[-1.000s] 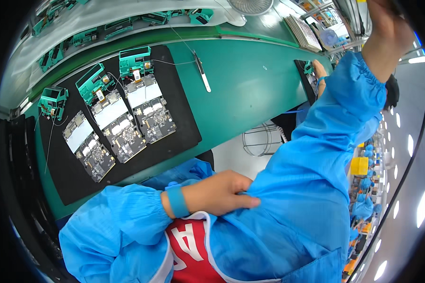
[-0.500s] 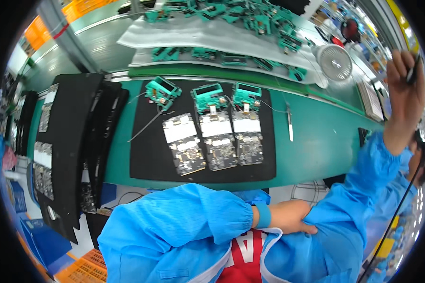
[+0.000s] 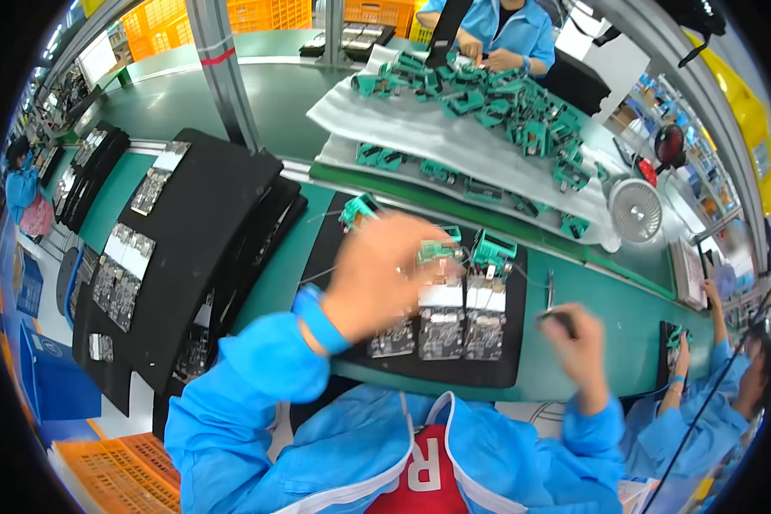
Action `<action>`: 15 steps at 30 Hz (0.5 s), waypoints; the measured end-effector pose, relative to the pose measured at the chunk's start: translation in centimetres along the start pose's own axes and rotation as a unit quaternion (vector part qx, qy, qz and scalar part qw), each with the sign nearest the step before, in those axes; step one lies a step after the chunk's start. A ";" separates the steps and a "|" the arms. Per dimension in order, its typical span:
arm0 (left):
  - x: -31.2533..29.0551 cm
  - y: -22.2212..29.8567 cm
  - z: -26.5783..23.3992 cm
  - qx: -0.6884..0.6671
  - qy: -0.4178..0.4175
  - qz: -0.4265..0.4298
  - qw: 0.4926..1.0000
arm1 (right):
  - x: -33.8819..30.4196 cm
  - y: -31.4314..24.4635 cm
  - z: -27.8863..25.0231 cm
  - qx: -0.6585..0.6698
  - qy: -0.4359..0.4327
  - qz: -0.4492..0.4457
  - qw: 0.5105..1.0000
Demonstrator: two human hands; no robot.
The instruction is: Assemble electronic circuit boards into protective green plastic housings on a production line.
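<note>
left hand is hovering over rectangular black-and-white circuit boards at twelve o'clock, finger state indeterminable through blur; right hand is clamping fingers on small dark object, two o'clock.

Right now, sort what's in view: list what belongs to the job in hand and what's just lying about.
In the job, it seems:
- circuit boards and green housings on the black mat, near the left hand
- blurred dark object in the right hand

Seemingly just lying about:
- fan
- orange crate, lower left
- blue bin
</note>
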State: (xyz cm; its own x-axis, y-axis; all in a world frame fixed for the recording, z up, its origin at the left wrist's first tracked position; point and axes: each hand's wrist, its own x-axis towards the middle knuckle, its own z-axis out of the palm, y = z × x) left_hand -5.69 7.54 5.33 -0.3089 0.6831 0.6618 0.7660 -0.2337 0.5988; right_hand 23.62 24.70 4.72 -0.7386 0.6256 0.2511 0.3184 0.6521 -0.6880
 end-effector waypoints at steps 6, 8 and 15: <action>0.9 -13.7 -3.7 -0.076 0.040 -0.292 0.953 | 1.0 -6.3 9.8 0.069 -0.125 -0.279 0.950; 0.3 -16.2 -3.6 -0.155 -0.046 -0.315 0.935 | 2.3 -6.9 11.0 0.051 -0.209 -0.313 0.925; 0.6 -12.7 -5.3 -0.202 -0.196 -0.337 0.898 | 4.4 -5.7 14.5 0.029 -0.282 -0.350 0.893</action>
State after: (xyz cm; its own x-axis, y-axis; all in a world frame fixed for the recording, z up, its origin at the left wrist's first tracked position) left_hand -18.64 7.26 0.54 -0.3429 0.9363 -0.0758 0.1876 0.1473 0.9711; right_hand 9.94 17.49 -0.15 -0.9314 -0.2519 0.2628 -0.3579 0.7653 -0.5350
